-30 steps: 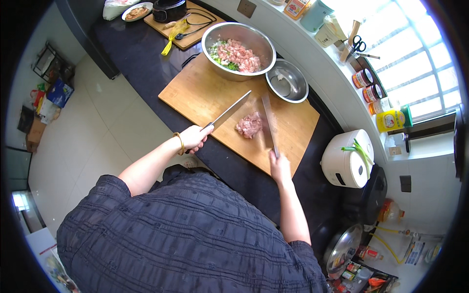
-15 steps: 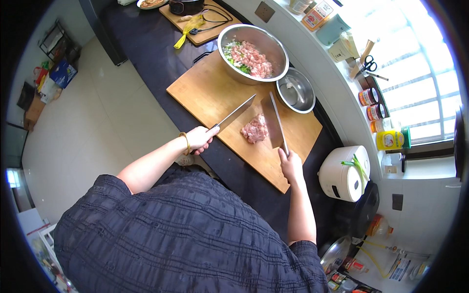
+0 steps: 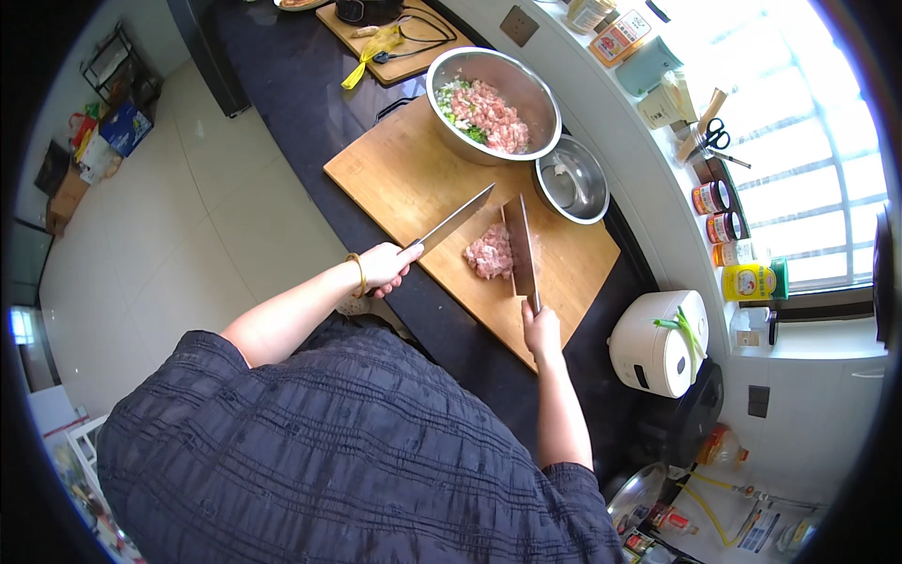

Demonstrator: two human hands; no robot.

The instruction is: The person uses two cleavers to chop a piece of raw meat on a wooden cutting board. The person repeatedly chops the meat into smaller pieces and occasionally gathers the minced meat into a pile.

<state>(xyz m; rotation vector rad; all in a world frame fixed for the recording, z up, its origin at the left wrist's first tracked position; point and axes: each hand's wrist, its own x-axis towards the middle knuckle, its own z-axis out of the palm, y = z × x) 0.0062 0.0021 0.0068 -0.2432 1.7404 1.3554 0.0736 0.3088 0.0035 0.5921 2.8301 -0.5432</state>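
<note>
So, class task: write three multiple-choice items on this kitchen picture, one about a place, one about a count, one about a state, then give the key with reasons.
1. Where does the small pile of pink minced meat lie?
A. in the small empty steel bowl
B. on the light wooden cutting board
C. on the dark countertop

2. How many broad-bladed steel cleavers are in hand?
A. one
B. two
C. three

3. How is the large steel bowl of pink meat and chopped greens?
A. filled
B. empty
C. overturned

Key: 1 B, the pile sits on the wooden cutting board, between the blades. 2 B, the left hand holds the left cleaver and the right hand holds the right cleaver. 3 A, meat and greens show inside it, while the small steel bowl beside it is empty.
</note>
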